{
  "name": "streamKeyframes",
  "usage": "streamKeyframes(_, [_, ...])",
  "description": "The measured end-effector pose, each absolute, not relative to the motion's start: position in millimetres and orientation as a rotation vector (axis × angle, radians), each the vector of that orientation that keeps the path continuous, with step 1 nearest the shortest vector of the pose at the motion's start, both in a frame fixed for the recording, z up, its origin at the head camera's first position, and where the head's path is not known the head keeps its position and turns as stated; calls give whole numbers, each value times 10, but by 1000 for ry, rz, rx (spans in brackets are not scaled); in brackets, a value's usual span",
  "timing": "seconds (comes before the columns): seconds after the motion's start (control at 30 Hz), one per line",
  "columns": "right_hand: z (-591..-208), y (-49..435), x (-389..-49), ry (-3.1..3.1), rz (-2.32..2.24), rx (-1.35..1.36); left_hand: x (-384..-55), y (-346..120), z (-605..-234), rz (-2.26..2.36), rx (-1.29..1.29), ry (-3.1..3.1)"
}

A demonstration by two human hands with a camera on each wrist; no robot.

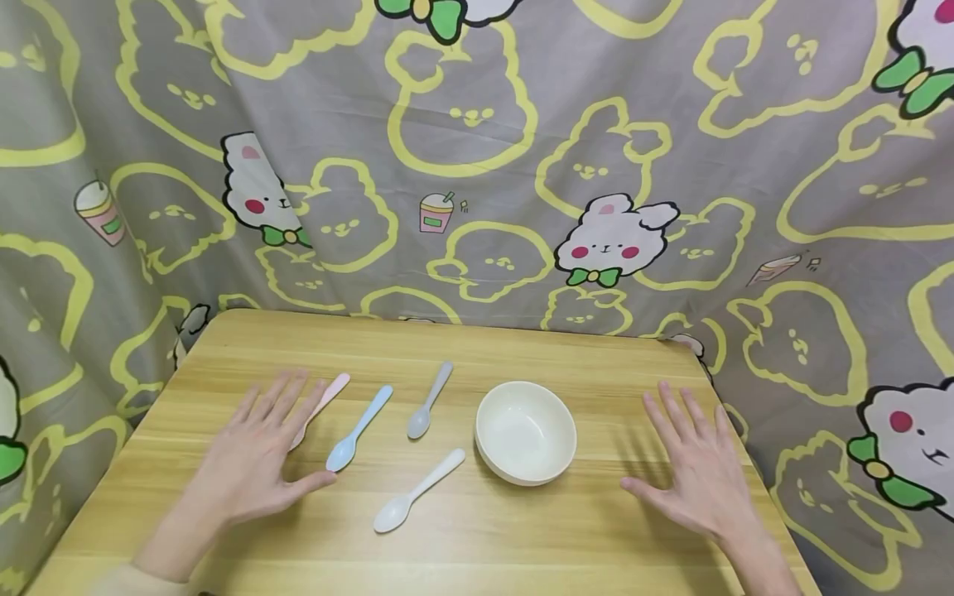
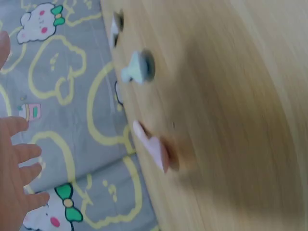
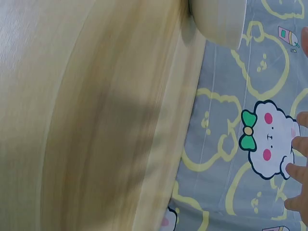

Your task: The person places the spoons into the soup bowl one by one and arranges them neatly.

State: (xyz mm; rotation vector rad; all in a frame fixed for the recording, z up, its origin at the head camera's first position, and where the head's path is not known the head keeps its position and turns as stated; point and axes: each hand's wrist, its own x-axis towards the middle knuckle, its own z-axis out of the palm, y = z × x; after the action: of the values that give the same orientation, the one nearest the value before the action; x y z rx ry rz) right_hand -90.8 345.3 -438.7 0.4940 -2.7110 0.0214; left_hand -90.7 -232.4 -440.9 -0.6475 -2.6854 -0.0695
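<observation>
My left hand (image 1: 257, 459), fingers spread and holding nothing, hovers over the left part of the table. It partly hides a pink spoon (image 1: 331, 395), and its thumb tip overlaps the bowl end of a blue spoon (image 1: 361, 430) in the head view. Right of those lie a grey spoon (image 1: 431, 401) and, nearer the front, a white spoon (image 1: 419, 491). A cream-white bowl (image 1: 526, 434) stands upright beside them, nothing inside it. To the bowl's right my right hand (image 1: 696, 472) is held over the wood, fingers spread, with its shadow beneath.
The wooden table (image 1: 566, 546) has a rounded back left corner. A grey curtain (image 1: 492, 108) with yellow cartoon outlines hangs behind it and along both sides.
</observation>
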Motion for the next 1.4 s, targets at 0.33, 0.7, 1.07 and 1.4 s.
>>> streamKeyframes(0.33, [-4469,3306,-914,-2720,5,542,-935,-1966,-4475,-156,-728,-2734])
streamKeyframes(0.7, [-4599,3186,-948,-2732,-22,578,-946,-1664,-4560,-275,-836,-2757])
streamKeyframes(1.07, [-4718,3026,-1007,-2733,19,637,-943,-1387,-4605,-444,-884,-2802])
streamKeyframes(1.4, [-4829,2919,-1048,-2753,28,660,-955,-1153,-4645,-630,-902,-2910])
